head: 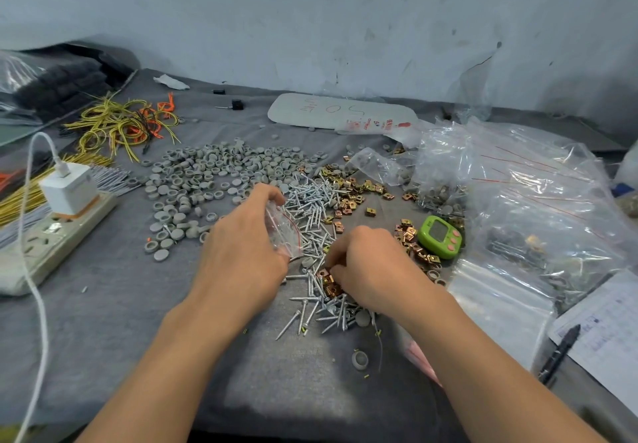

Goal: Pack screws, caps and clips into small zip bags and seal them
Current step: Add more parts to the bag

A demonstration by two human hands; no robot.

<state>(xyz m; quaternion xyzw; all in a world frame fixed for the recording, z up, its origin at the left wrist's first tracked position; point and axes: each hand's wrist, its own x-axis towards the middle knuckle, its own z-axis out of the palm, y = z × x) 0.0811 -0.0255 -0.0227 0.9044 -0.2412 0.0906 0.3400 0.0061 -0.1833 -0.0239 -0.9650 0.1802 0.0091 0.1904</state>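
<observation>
1. The left hand point(241, 235) grips one small zip bag point(284, 232).
2. The right hand point(366, 263) is curled, with its fingertips down in the clips point(328, 285). I cannot tell if it holds one.
3. Screws point(310, 207) lie between both hands, too many to count.
4. Grey caps point(207, 173) lie past the left hand, too many to count.
5. One green timer point(440, 237) sits just right of the right hand.

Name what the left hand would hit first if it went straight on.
Probably the screw pile just past the zip bag that the left hand grips; the grey caps lie close beside.
</observation>
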